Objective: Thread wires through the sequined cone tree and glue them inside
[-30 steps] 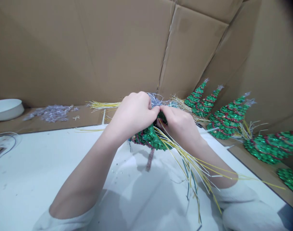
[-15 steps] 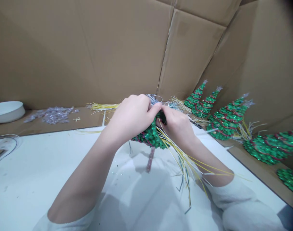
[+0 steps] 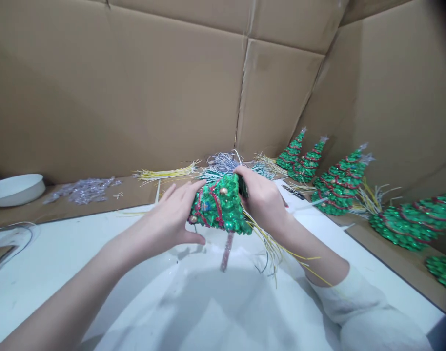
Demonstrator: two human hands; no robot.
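Note:
A small green Christmas tree (image 3: 228, 207) with red garland and gold and blue baubles is tilted on its side above the white work surface. My right hand (image 3: 263, 195) grips its hollow base rim, the fingers partly hidden inside. Yellow, white and dark wires (image 3: 270, 243) trail out below that hand. On the tree's left side, my left hand (image 3: 172, 214) lies against it with fingers stretched and thumb apart. Beneath the tree, a thin pinkish glittery stick (image 3: 227, 251) points down toward the white surface.
Several finished trees (image 3: 338, 180) with star tops line the right side. Wire bundles (image 3: 168, 171) and a tangled bluish-white wire heap (image 3: 223, 163) lie at the back. Clear plastic pieces (image 3: 86, 190) and a white bowl (image 3: 16, 189) are at left. Cardboard walls (image 3: 172, 87) enclose the space.
My left hand has come off the tree's rim, moved left and spread its fingers, uncovering the tree's decorated side. My right hand remains at the base. The view has tilted slightly.

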